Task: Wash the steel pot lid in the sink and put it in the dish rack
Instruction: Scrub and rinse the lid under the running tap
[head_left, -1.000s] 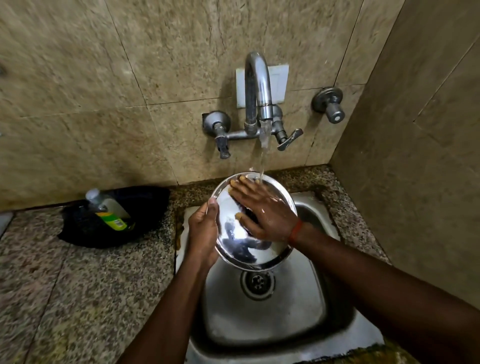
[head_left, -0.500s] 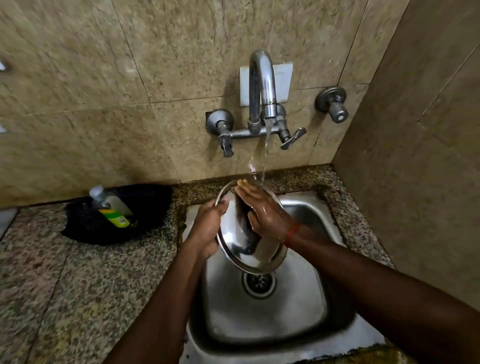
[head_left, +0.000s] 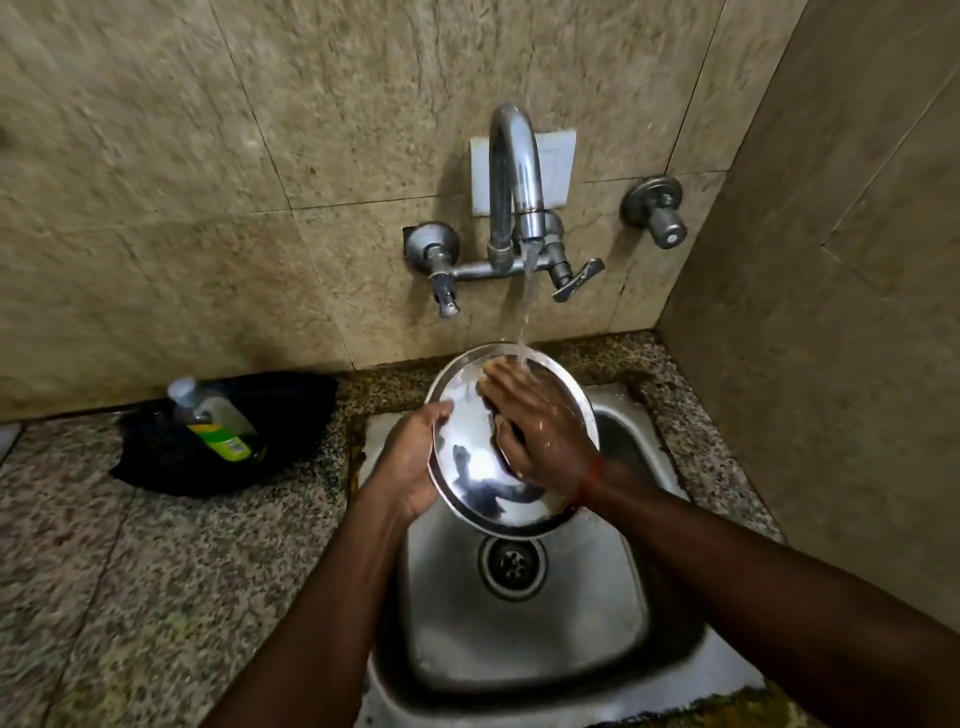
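Observation:
The round steel pot lid (head_left: 470, 467) is held tilted over the steel sink (head_left: 524, 634), its shiny face turned toward me. My left hand (head_left: 413, 457) grips its left rim, thumb on the face. My right hand (head_left: 537, 421) lies flat on the lid's face with fingers spread, holding nothing. Water from the tap (head_left: 514, 176) falls onto the fingers and the lid's top edge. No dish rack is in view.
A black bowl (head_left: 291, 415) with a tilted soap bottle (head_left: 213, 421) stands on the granite counter (head_left: 130, 571) left of the sink. Tiled walls close in behind and on the right. A separate valve (head_left: 657, 208) sticks out of the wall.
The lid has turned from near edge-on back to facing me. My right hand slid across its face, fingers now under the stream.

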